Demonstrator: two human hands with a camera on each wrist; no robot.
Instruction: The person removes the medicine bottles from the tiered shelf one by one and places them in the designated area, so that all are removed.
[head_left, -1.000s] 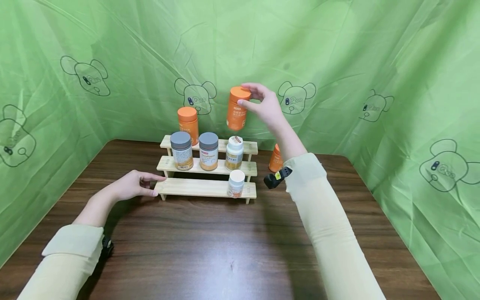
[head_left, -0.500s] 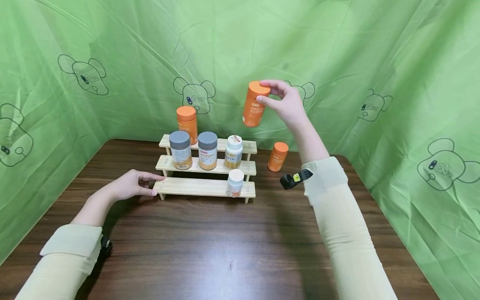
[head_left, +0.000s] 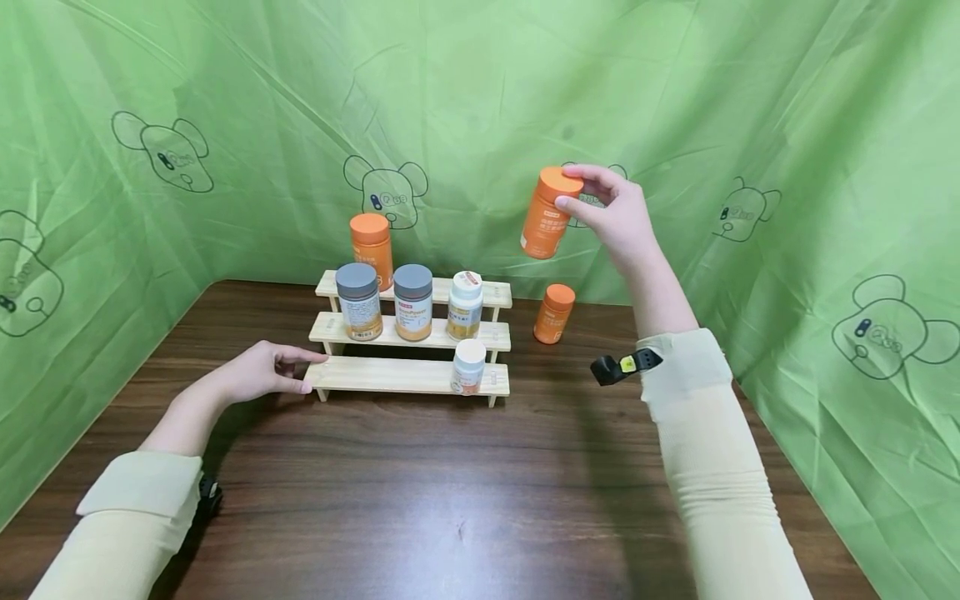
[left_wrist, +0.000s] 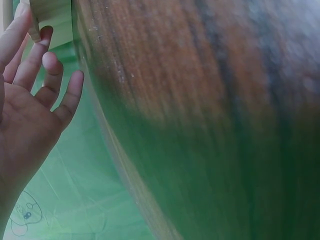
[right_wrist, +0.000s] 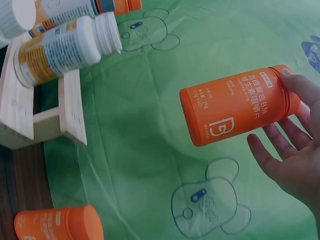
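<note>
In the head view my right hand (head_left: 618, 212) pinches an orange bottle (head_left: 547, 218) near its cap, thumb in front and fingers behind. This bottle hangs slightly tilted in the air, right of the three-step wooden stand (head_left: 390, 375). Printed white characters show on the bottle (right_wrist: 235, 105) in the right wrist view. Below it a smaller orange bottle (head_left: 554, 315) stands on the table. My left hand (head_left: 258, 372) holds the left end of the stand's lowest step between thumb and forefinger. In the left wrist view my left hand's (left_wrist: 30, 115) other fingers are loosely bent.
An orange-capped bottle (head_left: 371, 250) stands on the top step. Two grey-lidded jars (head_left: 360, 308) and a white bottle (head_left: 465, 308) occupy the middle step. The lowest step bears a small white bottle (head_left: 468, 371) near its right end. Green cloth (head_left: 480, 100) hangs behind the table (head_left: 420, 500).
My right hand has carried the orange bottle rightward from above the stand, uncovering the smaller orange bottle on the table. My left hand keeps its place at the stand.
</note>
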